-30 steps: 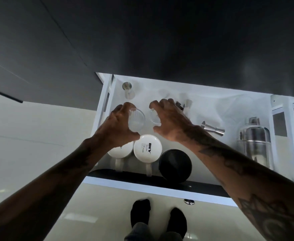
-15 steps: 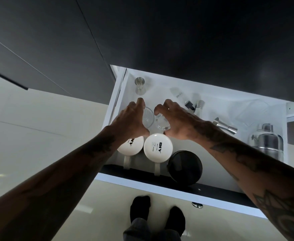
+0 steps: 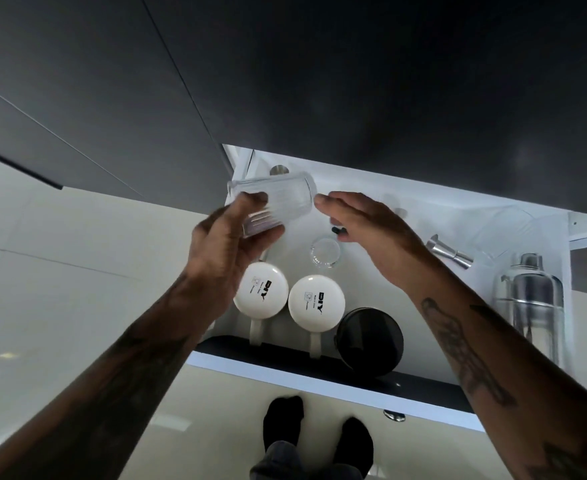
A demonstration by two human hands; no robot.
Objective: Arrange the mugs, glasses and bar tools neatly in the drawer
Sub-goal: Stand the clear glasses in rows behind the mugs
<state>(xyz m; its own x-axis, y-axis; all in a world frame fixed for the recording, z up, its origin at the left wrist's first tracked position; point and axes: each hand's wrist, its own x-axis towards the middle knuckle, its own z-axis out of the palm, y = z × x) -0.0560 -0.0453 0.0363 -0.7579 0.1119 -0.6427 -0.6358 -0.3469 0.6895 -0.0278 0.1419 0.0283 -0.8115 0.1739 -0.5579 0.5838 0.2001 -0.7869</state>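
I look down into an open white drawer (image 3: 320, 370). My left hand (image 3: 229, 251) grips a clear ribbed glass (image 3: 274, 199), tilted on its side above the drawer's left end. My right hand (image 3: 371, 237) hovers open just to its right, holding nothing. Under it a second clear glass (image 3: 325, 252) stands upright on the drawer floor. Two white mugs (image 3: 261, 294) (image 3: 316, 302) and a black mug (image 3: 370, 337) stand upside down in a row at the front. A steel shaker (image 3: 529, 303) stands at the right, with a jigger (image 3: 449, 252) lying beside it.
Another small steel cup (image 3: 278, 169) sits at the drawer's back left corner. A dark counter overhang (image 3: 354, 81) covers the back of the drawer. My feet in black socks (image 3: 316, 431) stand on the pale floor below the drawer front.
My left hand has lifted its glass out and tipped it sideways. My right hand has let go of the other glass, which now stands on the drawer floor.
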